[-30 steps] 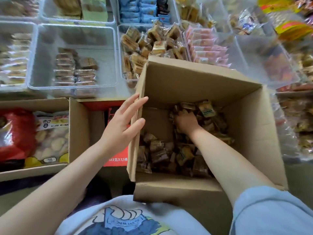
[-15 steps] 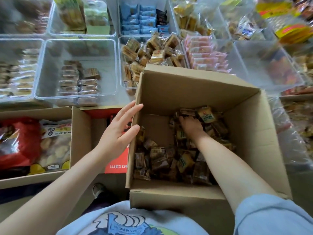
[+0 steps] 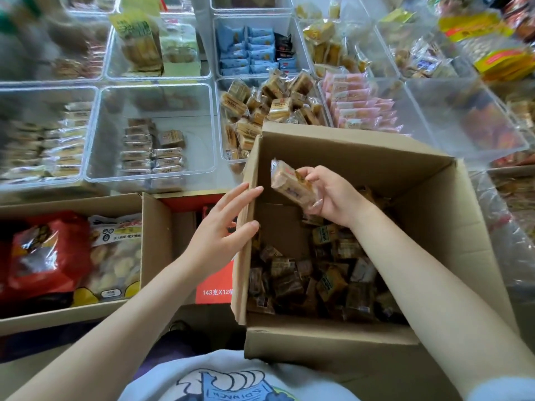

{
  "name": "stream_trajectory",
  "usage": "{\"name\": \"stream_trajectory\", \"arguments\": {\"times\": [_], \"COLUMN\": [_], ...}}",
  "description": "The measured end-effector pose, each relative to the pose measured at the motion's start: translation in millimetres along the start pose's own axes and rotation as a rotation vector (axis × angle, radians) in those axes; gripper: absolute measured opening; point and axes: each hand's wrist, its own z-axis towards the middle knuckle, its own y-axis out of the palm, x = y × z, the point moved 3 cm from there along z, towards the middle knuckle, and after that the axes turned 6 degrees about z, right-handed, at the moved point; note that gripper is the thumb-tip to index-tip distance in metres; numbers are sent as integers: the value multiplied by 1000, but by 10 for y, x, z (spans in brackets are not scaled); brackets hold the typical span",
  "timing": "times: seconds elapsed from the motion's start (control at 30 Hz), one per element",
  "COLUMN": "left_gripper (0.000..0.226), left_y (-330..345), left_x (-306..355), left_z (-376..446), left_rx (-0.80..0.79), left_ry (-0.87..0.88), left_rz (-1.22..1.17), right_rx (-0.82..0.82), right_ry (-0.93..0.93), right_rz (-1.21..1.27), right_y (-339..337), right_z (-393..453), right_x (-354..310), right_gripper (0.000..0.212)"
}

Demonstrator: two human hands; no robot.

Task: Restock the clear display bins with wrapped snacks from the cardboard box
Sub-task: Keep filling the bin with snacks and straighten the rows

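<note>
An open cardboard box [image 3: 434, 221] in front of me holds several brown wrapped snacks [image 3: 312, 273] on its floor. My right hand [image 3: 333, 195] is raised above them and grips a stack of clear-wrapped tan snacks [image 3: 289, 183]. My left hand [image 3: 223, 227] rests with straight fingers against the box's left flap. Beyond the box, a clear bin [image 3: 220, 117] is piled with the same tan snacks. To its left another clear bin [image 3: 95, 134] holds only a few wrapped bars.
More clear bins hold blue packs [image 3: 249, 50], pink packs [image 3: 359, 105] and other snacks at the back and right. A second cardboard box [image 3: 72, 314] on the left carries a red bag and a cookie bag. An orange carton [image 3: 214, 287] stands between the boxes.
My right hand has come up out of the snacks in the box with a stack of tan snacks in its grip. The left hand stays on the flap.
</note>
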Motion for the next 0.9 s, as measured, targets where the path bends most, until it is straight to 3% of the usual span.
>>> {"name": "stream_trajectory", "arguments": {"times": [0.2, 0.37, 0.53, 0.67, 0.8, 0.9], "left_gripper": [47, 45, 45, 66, 85, 88], "left_y": [-449, -1290, -2049, -2386, -2450, -2451], "left_x": [-318, -1023, -1530, -1987, -2342, -2501], "left_z": [96, 243, 466, 710, 961, 1086], "left_rx": [150, 273, 294, 238, 146, 108], "left_ry": [-56, -246, -305, -323, -268, -283], "left_rz": [2, 117, 184, 449, 712, 820], "right_rx": [-340, -351, -135, 78, 280, 375], "right_ry": [-76, -121, -70, -73, -36, -85], "right_rz": [131, 19, 52, -29, -336, -781], "right_y": [736, 1386, 1898, 2090, 2047, 1965], "right_z": [180, 634, 1401, 1993, 2494, 2941], "right_x": [-349, -461, -402, -305, -203, -216], "right_gripper": [33, 43, 40, 26, 23, 34]}}
